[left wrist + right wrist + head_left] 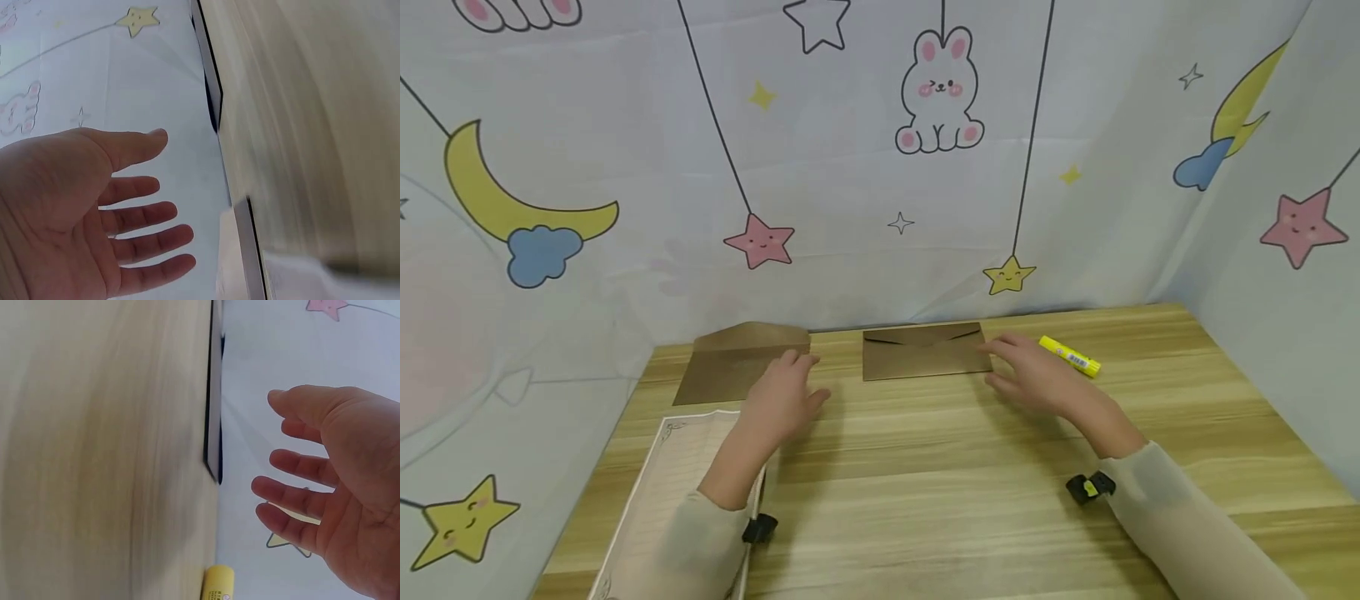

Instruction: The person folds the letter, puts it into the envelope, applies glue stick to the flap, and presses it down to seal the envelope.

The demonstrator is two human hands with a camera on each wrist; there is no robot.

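brown envelope (917, 360) with folded flap lies flat at the far middle of the wooden table (910, 500), its long side parallel to the far edge; dark gaps show along the flap's edge. a second envelope (718, 377), also brown, lies at the far left, its flap raised away from the body towards the backdrop (850, 167). left hand (782, 392): open, fingers apart, nothing held; in the head view it covers part of the second envelope's right end, while the left wrist view shows it clear of any object. right hand (1033, 375): likewise open, fingers slightly bent and parted, nothing held; its fingertips overlap the right end of the brown envelope in the head view, yet in the right wrist view they stand apart from it. a yellow glue stick (1070, 357) lies at the far right, aslant, just beyond the right hand. lined paper (692, 467) with an ornamental corner occupies the near left, partly hidden by the left forearm. both arms wear pale sleeves (1187, 517), each with a black fitting (1090, 487) near the cuff. the backdrop bears printed stars, moons and a rabbit.
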